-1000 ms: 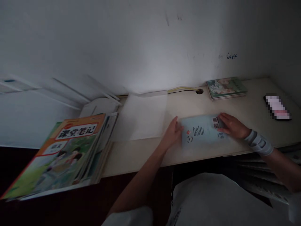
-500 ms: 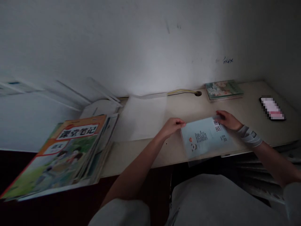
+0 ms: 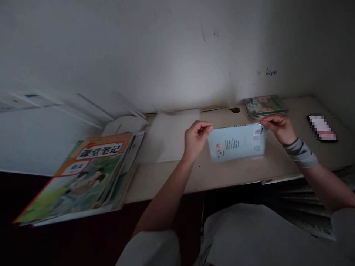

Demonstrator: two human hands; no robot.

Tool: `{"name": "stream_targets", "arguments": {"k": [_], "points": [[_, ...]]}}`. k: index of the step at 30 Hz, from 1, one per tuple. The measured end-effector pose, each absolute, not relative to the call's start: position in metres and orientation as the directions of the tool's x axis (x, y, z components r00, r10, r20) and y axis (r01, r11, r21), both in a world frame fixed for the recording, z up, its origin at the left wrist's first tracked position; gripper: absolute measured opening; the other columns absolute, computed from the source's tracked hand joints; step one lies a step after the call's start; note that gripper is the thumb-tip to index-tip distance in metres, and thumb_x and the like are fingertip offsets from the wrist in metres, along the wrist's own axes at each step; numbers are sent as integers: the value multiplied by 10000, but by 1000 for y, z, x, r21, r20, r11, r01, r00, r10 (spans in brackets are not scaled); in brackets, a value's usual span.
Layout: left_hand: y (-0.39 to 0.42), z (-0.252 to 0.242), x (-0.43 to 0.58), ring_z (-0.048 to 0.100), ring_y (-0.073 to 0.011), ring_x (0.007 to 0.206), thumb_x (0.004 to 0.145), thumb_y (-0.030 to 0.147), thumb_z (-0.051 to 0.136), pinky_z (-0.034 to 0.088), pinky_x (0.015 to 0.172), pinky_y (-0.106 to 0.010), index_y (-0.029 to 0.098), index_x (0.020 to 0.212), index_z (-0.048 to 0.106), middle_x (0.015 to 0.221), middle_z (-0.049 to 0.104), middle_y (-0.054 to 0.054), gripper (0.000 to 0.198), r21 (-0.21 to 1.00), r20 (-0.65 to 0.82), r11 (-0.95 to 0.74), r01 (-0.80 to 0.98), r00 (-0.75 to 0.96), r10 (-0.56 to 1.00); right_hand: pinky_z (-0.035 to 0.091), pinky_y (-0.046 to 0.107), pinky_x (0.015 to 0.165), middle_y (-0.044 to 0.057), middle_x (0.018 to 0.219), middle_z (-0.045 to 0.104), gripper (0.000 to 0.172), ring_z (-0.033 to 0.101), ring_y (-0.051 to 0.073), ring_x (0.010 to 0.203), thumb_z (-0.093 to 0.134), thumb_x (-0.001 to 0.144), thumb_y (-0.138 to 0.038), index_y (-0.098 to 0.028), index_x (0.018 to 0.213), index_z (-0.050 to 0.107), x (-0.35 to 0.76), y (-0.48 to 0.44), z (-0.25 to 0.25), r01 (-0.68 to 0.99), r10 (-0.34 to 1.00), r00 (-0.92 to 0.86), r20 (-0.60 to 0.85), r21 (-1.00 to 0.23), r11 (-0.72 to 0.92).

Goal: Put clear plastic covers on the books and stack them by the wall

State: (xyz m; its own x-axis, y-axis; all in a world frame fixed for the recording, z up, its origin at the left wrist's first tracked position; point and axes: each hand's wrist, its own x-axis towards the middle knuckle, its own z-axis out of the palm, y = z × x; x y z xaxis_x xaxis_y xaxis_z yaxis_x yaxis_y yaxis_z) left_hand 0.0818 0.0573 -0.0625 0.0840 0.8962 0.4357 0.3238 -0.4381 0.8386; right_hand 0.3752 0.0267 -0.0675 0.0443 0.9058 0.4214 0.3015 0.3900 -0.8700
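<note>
A light blue book (image 3: pixel 238 144) with dark print, a barcode and a small cartoon face is held up above the desk, its far edge raised. A clear plastic cover seems to wrap it. My left hand (image 3: pixel 196 138) pinches its upper left corner between thumb and fingers. At the upper right corner, my right hand (image 3: pixel 280 127) pinches it the same way, a grey band around that wrist. White translucent sheets (image 3: pixel 174 136) lie flat on the desk to the left of the book.
A stack of books (image 3: pixel 91 177) with a colourful top cover overhangs the desk's front left edge. Green books (image 3: pixel 266 106) lie against the wall, near a cable hole (image 3: pixel 235 109). A phone (image 3: pixel 322 128) rests at the right of the desk (image 3: pixel 166 181).
Both hands have lifted the book's far edge up off the desk, tilting it more upright. The right hand has moved to the corner. The view has shifted slightly.
</note>
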Motion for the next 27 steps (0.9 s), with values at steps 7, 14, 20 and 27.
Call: {"name": "stream_targets", "arguments": {"k": [7, 14, 20, 27], "points": [[23, -115, 83, 577, -165, 943, 829, 412, 534, 457, 820, -285, 211, 1006, 519, 1024, 594, -69, 267, 927, 342, -322, 191, -84, 936, 474, 312, 680, -10, 683, 567, 278, 538, 148, 662, 616, 764, -510, -236, 728, 578, 365, 10, -94, 340, 878, 226, 422, -879, 335], [2, -131, 78, 585, -171, 912, 744, 360, 633, 461, 803, -301, 220, 1035, 510, 960, 606, -40, 345, 977, 164, -161, 138, -8, 986, 457, 301, 673, -14, 679, 535, 277, 523, 144, 662, 615, 760, -492, -232, 703, 539, 355, 20, -91, 238, 836, 345, 428, -901, 363], [12, -106, 75, 565, -203, 1032, 708, 390, 687, 452, 876, -329, 204, 1056, 543, 1125, 600, -71, 420, 980, 198, -194, -43, 154, 968, 446, 282, 599, -17, 679, 538, 222, 521, 128, 612, 636, 755, -425, -228, 716, 542, 357, 10, -54, 100, 868, 322, 377, -926, 365], [7, -88, 88, 599, -169, 702, 646, 371, 723, 464, 635, -293, 175, 892, 609, 790, 651, -22, 334, 985, -47, 96, -144, 316, 948, 501, 329, 575, 4, 686, 584, 262, 558, 163, 617, 648, 720, -479, -242, 685, 542, 381, 33, -74, 78, 962, 197, 190, -981, 178]]}}
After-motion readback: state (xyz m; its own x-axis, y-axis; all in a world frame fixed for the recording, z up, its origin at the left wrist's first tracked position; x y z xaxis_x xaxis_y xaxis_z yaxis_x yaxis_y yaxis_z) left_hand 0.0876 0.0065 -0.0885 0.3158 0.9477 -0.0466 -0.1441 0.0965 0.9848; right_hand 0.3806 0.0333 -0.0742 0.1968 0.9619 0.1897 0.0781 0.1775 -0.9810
